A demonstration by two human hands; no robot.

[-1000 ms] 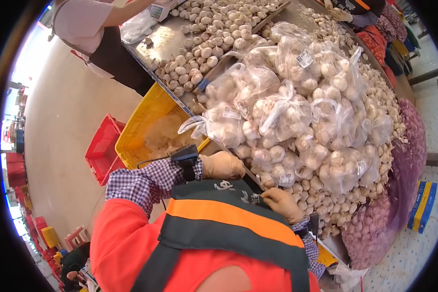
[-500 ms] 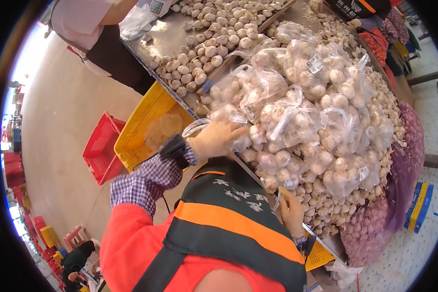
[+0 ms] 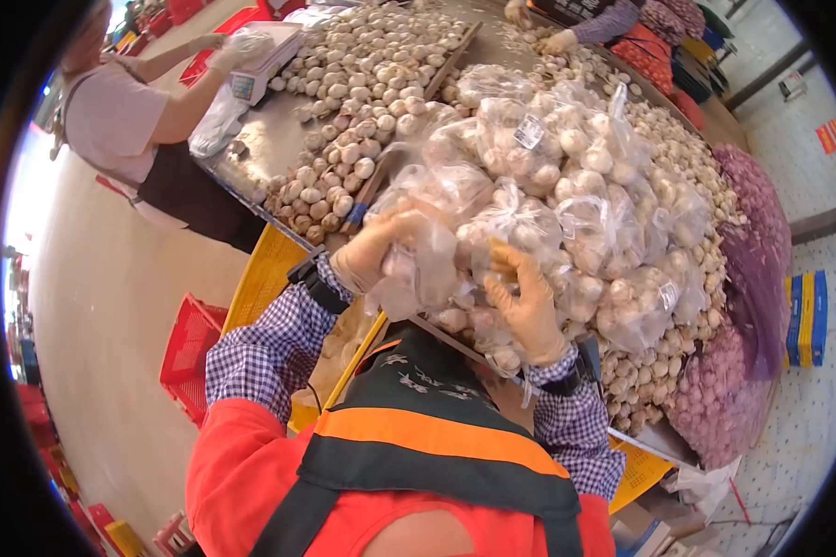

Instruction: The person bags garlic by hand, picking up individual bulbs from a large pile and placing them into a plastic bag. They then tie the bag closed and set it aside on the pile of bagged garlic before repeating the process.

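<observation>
Both hands (image 3: 455, 269) up; bag (image 3: 418, 269) upright.

Your view takes in a long metal table (image 3: 267, 148) heaped with loose garlic (image 3: 372, 70) under bright, even light. Beyond its far side lie purple mesh sacks (image 3: 748, 251) and a speckled pale floor (image 3: 822, 371) with blue-and-yellow crates (image 3: 805, 318) standing on it. On the near side you see a smooth beige floor (image 3: 102, 306), a red crate (image 3: 188, 357) and a yellow crate (image 3: 262, 283) against the table's edge. A person in a dark apron (image 3: 130, 130) stands at a scale (image 3: 267, 58).
</observation>
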